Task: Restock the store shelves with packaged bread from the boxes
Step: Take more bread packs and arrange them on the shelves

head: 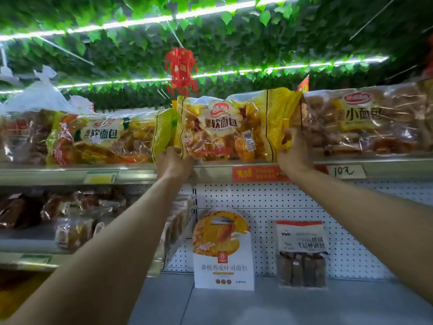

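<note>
Two hands, left hand [174, 164] and right hand [295, 150], fingers gripping yellow bread bag [222, 131] between neighbouring bread bags [103, 139].

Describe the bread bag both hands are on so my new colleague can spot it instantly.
Start at the top shelf under the red lantern. The yellow soft-bread bag stands there, the left hand and the right hand gripping its lower corners. Unlike the brown small-bread bag to its right, it is bright yellow.
</note>
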Available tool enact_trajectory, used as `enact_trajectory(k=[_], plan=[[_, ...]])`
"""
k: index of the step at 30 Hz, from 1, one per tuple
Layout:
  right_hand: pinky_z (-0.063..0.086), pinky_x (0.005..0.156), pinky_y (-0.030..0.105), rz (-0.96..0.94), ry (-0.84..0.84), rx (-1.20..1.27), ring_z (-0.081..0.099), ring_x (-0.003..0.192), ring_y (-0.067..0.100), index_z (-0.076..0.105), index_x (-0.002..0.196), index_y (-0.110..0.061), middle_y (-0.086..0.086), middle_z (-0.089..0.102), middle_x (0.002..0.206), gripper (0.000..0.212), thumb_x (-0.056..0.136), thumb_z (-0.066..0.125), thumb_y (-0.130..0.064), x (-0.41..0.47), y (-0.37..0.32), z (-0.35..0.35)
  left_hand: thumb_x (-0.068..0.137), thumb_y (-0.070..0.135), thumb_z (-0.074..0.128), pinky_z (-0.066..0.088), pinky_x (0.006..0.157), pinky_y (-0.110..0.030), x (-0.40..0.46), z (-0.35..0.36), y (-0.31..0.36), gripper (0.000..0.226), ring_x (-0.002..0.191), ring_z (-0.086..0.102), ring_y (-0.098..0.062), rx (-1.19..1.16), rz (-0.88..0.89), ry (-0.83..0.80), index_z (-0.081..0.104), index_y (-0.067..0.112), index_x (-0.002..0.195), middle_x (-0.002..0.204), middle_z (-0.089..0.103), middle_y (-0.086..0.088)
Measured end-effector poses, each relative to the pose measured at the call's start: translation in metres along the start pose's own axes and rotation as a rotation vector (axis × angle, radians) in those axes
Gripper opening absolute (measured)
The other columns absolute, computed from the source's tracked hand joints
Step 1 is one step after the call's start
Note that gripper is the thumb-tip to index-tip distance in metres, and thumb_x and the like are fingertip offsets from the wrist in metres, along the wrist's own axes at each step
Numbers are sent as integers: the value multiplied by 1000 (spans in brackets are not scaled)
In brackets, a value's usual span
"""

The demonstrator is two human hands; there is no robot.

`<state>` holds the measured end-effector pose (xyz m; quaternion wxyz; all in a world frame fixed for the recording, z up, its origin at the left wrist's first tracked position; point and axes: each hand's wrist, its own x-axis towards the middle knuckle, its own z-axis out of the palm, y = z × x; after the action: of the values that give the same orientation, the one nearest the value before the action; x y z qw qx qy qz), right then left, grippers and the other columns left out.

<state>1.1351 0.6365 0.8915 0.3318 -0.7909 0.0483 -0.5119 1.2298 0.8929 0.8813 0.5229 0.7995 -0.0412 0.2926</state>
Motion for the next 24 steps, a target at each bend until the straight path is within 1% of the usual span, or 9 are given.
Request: enact_trajectory(k=[2, 4, 7, 11, 13, 16, 18, 20, 24], plan=[[43, 103, 41, 17, -36, 23, 43, 128, 26, 49, 130, -14, 8, 47, 138, 51, 84, 62, 2, -11, 0, -4, 83, 34, 74, 53, 94, -43, -24, -4, 5, 30, 105, 60, -26, -157, 3, -7, 52, 28, 103, 118, 57, -7], [44, 98, 33, 7, -66, 75, 46, 126, 23, 50, 131, -13, 7, 47, 137, 46, 88, 58, 3, -26, -1, -10, 91, 23, 68, 52, 89, -33, -51, -7, 10, 23, 102, 62, -22, -366, -18, -76, 54, 21, 110, 110, 60, -7], [44, 90, 25, -47, -114, 124, 53, 114, 18, 54, 127, -12, 5, 53, 128, 37, 92, 55, 0, -55, -1, -21, 97, 17, 60, 52, 85, -32, -92, -12, 7, 28, 95, 61, -18, -555, -94, -164, 56, 12, 124, 109, 63, -5], [42, 76, 12, -66, -182, 205, 54, 92, 4, 59, 114, -12, -1, 58, 106, 24, 93, 55, 0, -101, 9, -44, 96, 13, 62, 51, 58, -25, -143, -14, -19, 20, 76, 66, -16, -735, -237, -263, 63, 14, 115, 101, 69, -6], [44, 80, 14, -75, -255, 202, 56, 91, 3, 61, 111, -13, -1, 60, 105, 20, 94, 56, -3, -122, 21, -58, 94, 12, 64, 53, 53, -23, -172, -13, -32, 15, 67, 69, -14, -791, -307, -322, 65, 13, 109, 90, 72, -5], [54, 74, 27, 25, -327, 196, 65, 87, 21, 64, 107, -14, 7, 63, 104, 16, 95, 57, -5, -150, 43, -76, 93, 11, 63, 53, 50, -22, -211, 2, -46, 6, 61, 67, -13, -821, -421, -372, 66, 15, 96, 73, 72, -1], [52, 60, 17, 113, -356, 200, 66, 78, 22, 64, 104, -14, 9, 63, 101, 16, 95, 57, -3, -168, 57, -85, 94, 14, 62, 54, 61, -27, -232, 19, -53, 6, 68, 62, -15, -803, -495, -417, 66, 17, 91, 72, 70, 1], [47, 52, 11, 189, -389, 208, 63, 73, 21, 64, 101, -14, 9, 62, 98, 17, 94, 57, 0, -184, 72, -95, 95, 19, 61, 50, 74, -32, -254, 37, -56, 8, 69, 61, -15, -784, -558, -451, 66, 14, 94, 76, 72, 2], [48, 48, 18, 377, -428, 255, 64, 64, 18, 64, 102, -14, 3, 65, 90, 15, 94, 58, -2, -210, 109, -123, 98, 19, 58, 50, 61, -27, -301, 69, -48, 14, 69, 62, -14, -787, -634, -497, 61, 14, 110, 87, 70, -2]])
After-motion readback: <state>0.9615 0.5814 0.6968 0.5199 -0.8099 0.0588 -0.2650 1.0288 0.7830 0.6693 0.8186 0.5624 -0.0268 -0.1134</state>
